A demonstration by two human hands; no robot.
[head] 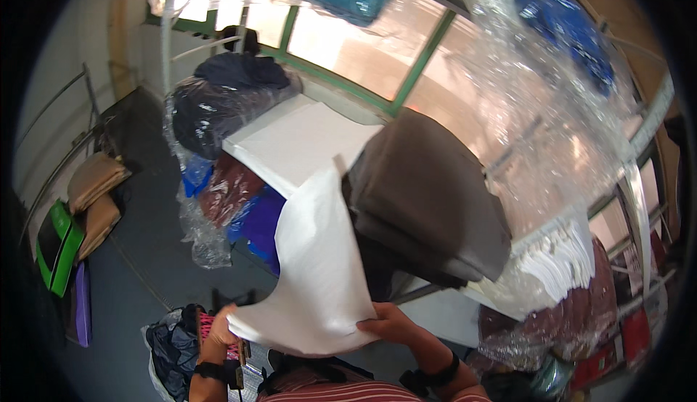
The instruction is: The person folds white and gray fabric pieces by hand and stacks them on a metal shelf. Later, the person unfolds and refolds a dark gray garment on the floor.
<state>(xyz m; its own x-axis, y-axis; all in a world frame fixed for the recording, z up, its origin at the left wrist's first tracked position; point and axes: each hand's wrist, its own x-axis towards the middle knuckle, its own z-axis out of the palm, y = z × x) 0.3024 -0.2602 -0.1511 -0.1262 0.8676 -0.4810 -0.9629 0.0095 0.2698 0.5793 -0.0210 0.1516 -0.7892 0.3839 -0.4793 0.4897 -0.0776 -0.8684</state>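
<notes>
A white sheet of soft, felt-like material (321, 255) hangs in a curve before my body. My left hand (220, 326) grips its near left corner, and my right hand (384, 323) pinches its near right edge, thumb on top. The sheet's far end rises beside a stack of similar white sheets (305, 135) lying on a table. Right of the sheet stands a tall pile of dark brown folded material (430, 200), close to it; whether the two touch I cannot tell.
Plastic-wrapped dark bundles (212, 102) sit left of the stack. Clear plastic film (539, 102) hangs from a metal rack at right. White folded pieces (561, 260) lie below it. Tan bags (98, 184) and a green-black bag (59, 247) lean at far left. A dark bundle (171, 347) lies near my left arm.
</notes>
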